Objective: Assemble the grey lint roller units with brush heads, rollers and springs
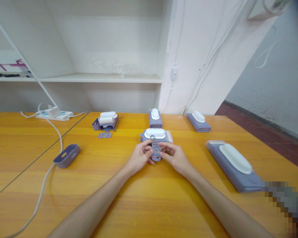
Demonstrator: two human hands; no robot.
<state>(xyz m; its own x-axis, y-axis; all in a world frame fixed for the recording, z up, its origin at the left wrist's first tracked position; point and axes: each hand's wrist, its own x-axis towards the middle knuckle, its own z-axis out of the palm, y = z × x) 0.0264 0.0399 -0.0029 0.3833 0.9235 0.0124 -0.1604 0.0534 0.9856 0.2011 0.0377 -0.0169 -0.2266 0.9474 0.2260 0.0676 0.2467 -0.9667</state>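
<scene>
Between the fingertips of both hands is a small flat grey-purple plastic piece [156, 155] with a round opening in its middle. A translucent round-ended tab [153, 138] sticks up at its top. My left hand [141, 154] pinches the left side, while my right hand [172, 154] grips the right side. Just behind the hands lies a grey-purple case [145, 136] with a white oval bristled brush head [155, 133] on it, partly covered by my fingers.
Grey-purple cases with white oval parts stand at the back middle [155, 124], back right [198, 124] and right [234, 165]. An open case [106, 124] and a flat plastic piece [105, 135] lie back left. A hollow cap [67, 156] rests near a white cable [43, 185] and power strip [62, 115].
</scene>
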